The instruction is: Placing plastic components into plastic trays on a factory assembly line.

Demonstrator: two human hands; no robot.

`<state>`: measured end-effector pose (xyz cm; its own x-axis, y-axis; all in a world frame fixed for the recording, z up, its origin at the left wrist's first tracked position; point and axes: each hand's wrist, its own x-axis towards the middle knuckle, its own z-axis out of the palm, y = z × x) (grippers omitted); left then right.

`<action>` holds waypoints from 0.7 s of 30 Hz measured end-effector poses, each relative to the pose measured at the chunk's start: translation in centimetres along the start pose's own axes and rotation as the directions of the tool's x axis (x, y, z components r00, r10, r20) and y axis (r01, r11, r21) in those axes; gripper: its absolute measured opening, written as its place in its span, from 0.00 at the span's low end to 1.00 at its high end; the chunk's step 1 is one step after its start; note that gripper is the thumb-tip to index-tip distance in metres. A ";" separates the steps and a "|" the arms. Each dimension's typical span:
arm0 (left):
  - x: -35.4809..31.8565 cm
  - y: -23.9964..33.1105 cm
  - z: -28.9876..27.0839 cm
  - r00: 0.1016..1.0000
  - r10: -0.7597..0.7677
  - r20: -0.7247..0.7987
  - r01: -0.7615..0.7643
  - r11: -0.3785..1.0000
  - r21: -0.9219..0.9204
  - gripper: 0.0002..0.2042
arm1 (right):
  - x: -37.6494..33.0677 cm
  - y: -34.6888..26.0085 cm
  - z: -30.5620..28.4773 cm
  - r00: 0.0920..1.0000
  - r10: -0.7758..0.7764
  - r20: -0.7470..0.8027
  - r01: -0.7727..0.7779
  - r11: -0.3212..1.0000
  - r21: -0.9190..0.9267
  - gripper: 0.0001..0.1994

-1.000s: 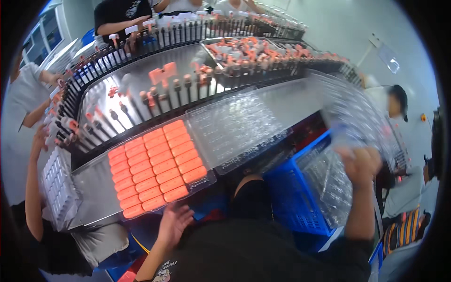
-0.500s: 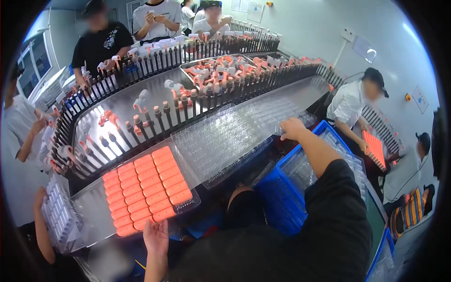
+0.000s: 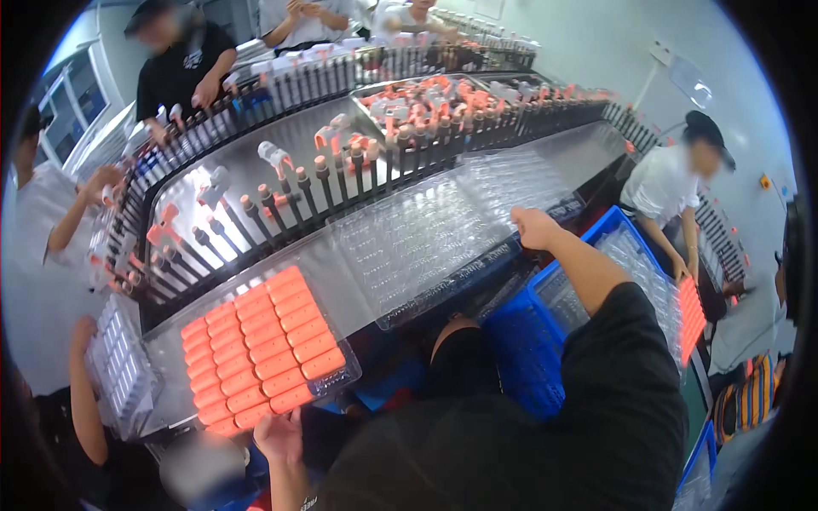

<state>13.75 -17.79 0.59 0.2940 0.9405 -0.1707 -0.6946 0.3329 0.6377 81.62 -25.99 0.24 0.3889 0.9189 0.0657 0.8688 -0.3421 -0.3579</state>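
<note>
At lower left of the frame a clear tray (image 3: 336,379) is filled with orange caps (image 3: 260,345), its near edge touched by the left hand (image 3: 277,436), while the empty clear tray (image 3: 426,247) at centre is gripped at its right edge by the right hand (image 3: 535,228), leaving it unfilled on the surface (image 3: 341,281).

Clear glossy plastic tray (image 3: 443,247) — ribbed

A single head-worn fisheye view looks steeply down from close above the person's own forearms onto the curved steel conveyor table (image 3: 281,183), its straight edges bending toward the dark round rim.
</note>
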 end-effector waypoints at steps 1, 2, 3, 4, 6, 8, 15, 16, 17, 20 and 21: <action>0.1 -0.5 0.6 0.999 0.023 -0.028 -0.022 0.999 0.025 0.20 | 0.7 1.0 0.3 0.995 0.005 -0.099 0.002 0.998 0.068 0.06; 0.1 -0.8 0.9 0.998 0.036 -0.052 -0.035 0.999 0.024 0.19 | 1.4 2.1 0.4 0.980 0.017 -0.196 0.010 0.990 0.138 0.06; 0.4 -1.0 1.0 0.998 0.019 -0.054 -0.018 1.000 0.014 0.18 | 2.3 4.6 0.6 0.959 0.073 -0.273 -0.036 0.990 0.137 0.07; 0.2 -1.0 0.9 0.998 0.014 -0.063 -0.013 1.000 0.007 0.18 | 3.5 4.6 0.6 0.927 0.182 -0.328 -0.142 0.980 0.142 0.08; -0.1 -1.4 0.9 0.995 0.037 -0.095 -0.035 0.999 0.021 0.19 | 4.5 5.7 0.8 0.892 0.240 -0.384 -0.206 0.970 0.129 0.17; -0.2 -1.7 1.2 1.000 0.028 0.011 -0.027 0.996 -0.081 0.26 | 5.3 7.0 3.0 0.936 0.283 -0.209 -0.268 0.958 0.099 0.24; 0.5 -2.7 6.4 0.976 0.094 0.198 -0.078 0.993 -0.084 0.40 | 5.8 6.5 2.7 0.943 0.280 0.180 -0.276 0.960 -0.051 0.38; 0.5 -3.3 6.4 0.984 0.151 0.098 -0.152 0.988 -0.007 0.41 | 5.3 5.6 2.0 0.943 0.279 0.181 -0.266 0.960 -0.091 0.38; 0.4 -3.6 6.2 0.986 0.141 0.093 -0.140 0.990 -0.013 0.41 | 4.7 4.4 1.6 0.942 0.272 0.195 -0.259 0.962 -0.092 0.38; 0.3 -5.4 7.4 0.972 0.180 0.149 -0.183 0.983 0.006 0.41 | 4.1 3.0 1.3 0.931 0.331 0.155 -0.313 0.941 -0.131 0.36; 0.2 -6.0 7.5 0.973 0.181 0.143 -0.177 0.983 -0.040 0.41 | 4.3 3.4 1.5 0.933 0.334 0.137 -0.317 0.939 -0.132 0.36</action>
<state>22.85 -20.13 2.35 0.2547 0.9653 0.0568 -0.7616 0.1641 0.6270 85.73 -22.91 -2.09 0.6108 0.7697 -0.1854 0.7333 -0.6383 -0.2343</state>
